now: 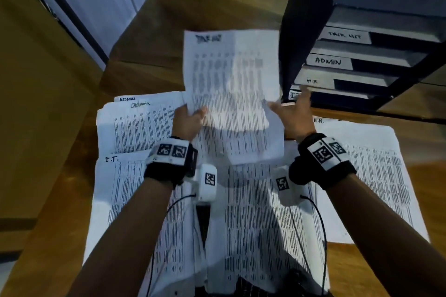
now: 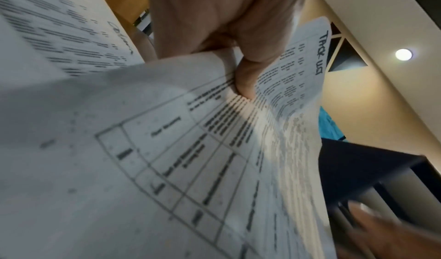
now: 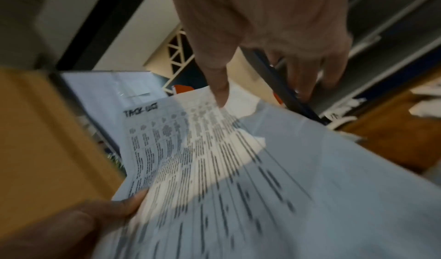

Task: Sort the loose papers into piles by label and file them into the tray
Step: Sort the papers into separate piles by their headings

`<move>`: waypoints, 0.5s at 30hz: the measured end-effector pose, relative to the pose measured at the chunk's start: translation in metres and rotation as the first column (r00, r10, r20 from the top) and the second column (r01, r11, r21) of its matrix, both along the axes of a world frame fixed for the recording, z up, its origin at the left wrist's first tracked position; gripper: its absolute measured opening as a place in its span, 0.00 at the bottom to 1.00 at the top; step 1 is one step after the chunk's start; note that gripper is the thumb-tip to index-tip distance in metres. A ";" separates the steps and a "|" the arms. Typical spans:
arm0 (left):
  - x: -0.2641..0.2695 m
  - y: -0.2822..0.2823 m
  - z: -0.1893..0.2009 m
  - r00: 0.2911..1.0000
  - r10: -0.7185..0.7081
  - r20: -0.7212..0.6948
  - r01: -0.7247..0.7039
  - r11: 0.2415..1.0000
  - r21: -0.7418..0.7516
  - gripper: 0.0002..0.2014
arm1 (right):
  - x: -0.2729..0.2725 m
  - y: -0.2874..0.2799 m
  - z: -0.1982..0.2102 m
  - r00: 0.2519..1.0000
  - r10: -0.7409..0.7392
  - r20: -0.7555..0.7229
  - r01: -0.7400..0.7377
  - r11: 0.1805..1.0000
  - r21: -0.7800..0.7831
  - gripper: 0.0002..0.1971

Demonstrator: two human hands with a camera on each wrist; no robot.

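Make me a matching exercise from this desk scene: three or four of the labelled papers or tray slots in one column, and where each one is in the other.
Things:
1. Task List sheet
2. Admin pile
3. I.T. pile
4. Admin slot label

Places:
A. on the tray, below the Task List label
B. near left of the desk
C. gripped in the left hand, raised
D. far left of the desk

Pairs: 1-C, 2-D, 3-B, 4-A

Printed rows on the task-list sheet (image 1: 231, 94) blur past reading — tray's (image 1: 362, 65) lowest label hidden behind it.
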State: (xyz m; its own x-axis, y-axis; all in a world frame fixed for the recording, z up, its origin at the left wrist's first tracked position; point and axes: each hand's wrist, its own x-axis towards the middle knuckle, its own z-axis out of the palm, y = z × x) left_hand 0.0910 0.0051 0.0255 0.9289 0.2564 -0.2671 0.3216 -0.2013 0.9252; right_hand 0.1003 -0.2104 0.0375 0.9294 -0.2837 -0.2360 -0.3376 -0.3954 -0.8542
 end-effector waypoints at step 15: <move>0.105 0.003 -0.043 0.991 0.026 -0.128 0.024 0.928 0.371 0.23 | 0.064 0.032 -0.036 0.971 0.044 -0.235 -0.106 0.961 -0.257 0.17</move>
State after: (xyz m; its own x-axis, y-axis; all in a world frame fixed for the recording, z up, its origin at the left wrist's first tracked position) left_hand 0.1961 0.0084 -0.0170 0.8928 0.3611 -0.2694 0.4329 -0.5219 0.7350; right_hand 0.1641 -0.1782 0.0019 0.8818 -0.2964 -0.3668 -0.4692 -0.6291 -0.6198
